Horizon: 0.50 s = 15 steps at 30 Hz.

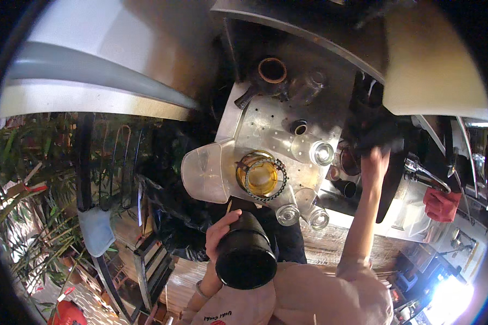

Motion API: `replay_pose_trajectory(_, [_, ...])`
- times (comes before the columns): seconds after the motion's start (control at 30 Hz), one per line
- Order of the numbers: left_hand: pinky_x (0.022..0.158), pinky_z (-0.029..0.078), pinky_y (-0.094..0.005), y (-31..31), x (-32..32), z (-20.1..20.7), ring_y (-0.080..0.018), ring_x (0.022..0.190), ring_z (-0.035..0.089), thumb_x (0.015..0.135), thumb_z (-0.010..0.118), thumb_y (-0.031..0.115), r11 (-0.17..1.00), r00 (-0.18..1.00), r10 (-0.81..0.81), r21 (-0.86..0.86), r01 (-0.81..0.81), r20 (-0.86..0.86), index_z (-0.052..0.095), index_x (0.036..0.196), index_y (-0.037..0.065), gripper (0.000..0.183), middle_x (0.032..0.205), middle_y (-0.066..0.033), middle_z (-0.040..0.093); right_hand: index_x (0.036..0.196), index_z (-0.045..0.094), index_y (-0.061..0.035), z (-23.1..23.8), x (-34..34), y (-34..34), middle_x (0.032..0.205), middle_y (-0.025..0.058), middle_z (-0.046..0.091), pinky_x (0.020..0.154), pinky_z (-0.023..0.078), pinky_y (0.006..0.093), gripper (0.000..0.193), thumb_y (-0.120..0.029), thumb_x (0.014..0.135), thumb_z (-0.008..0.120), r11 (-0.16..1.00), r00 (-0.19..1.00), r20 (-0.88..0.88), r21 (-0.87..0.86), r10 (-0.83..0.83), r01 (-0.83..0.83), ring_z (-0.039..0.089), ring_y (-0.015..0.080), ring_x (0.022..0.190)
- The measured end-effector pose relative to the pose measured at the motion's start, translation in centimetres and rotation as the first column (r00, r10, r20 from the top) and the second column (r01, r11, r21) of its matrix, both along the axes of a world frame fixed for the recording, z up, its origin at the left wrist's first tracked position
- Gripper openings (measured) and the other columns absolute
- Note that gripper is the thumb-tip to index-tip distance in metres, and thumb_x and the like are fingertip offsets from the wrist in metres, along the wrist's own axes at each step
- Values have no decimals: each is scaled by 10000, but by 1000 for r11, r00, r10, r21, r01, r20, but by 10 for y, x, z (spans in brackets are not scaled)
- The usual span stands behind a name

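Note:
In my left hand [218, 238], close to my body, is a black cylindrical container [245, 265], with my fingers wrapped round its side. My right hand [378, 161] reaches forward on the right, beside a dark, blurred shape [382, 132]; its fingers are smeared, so their grip is hidden. Between the hands lies a perforated metal tray [265, 130]. On its near part stands a round vessel of amber liquid [260, 176] with a dark beaded ring at its rim. A clear plastic container [205, 172] sits left of it.
Clear glasses [287, 214] line the tray's near edge, and another glass [321, 153] lies farther right. A dark handled jug [271, 71] stands at the back. A chrome tap [425, 174] and a red cloth [440, 205] are to the right. Leafy plants [43, 179] fill the left.

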<state>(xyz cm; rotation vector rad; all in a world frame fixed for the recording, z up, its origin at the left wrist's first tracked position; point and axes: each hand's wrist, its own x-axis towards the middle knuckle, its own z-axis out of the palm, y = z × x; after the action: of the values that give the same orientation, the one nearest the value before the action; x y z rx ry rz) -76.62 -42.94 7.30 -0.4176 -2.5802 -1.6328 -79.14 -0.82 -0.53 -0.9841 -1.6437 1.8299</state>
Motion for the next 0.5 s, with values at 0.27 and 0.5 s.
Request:
replay_pose_trajectory(0.27, [1014, 547, -452, 0, -27, -3, -375, 1191, 653, 808, 871, 151, 985, 982, -170, -26, 168, -77, 535, 1350, 46, 646, 1338, -229, 628, 1348, 498, -123, 156, 42, -158, 1189, 281, 674, 1005, 526, 596, 665, -385, 826, 816, 849, 685, -556, 74, 471, -523, 663, 462, 1153])
replay_pose_trajectory(0.5, [1076, 500, -444, -5, 2, -28, -359, 1275, 598, 825, 860, 147, 921, 960, -124, 388, 17, 252, 514, 1378, 49, 659, 1395, -223, 592, 1407, 519, -30, 176, -15, -175, 1402, 205, 579, 1136, 375, 594, 762, -464, 843, 793, 280, 200, -199, 597, 959, -752, 481, 450, 1385])
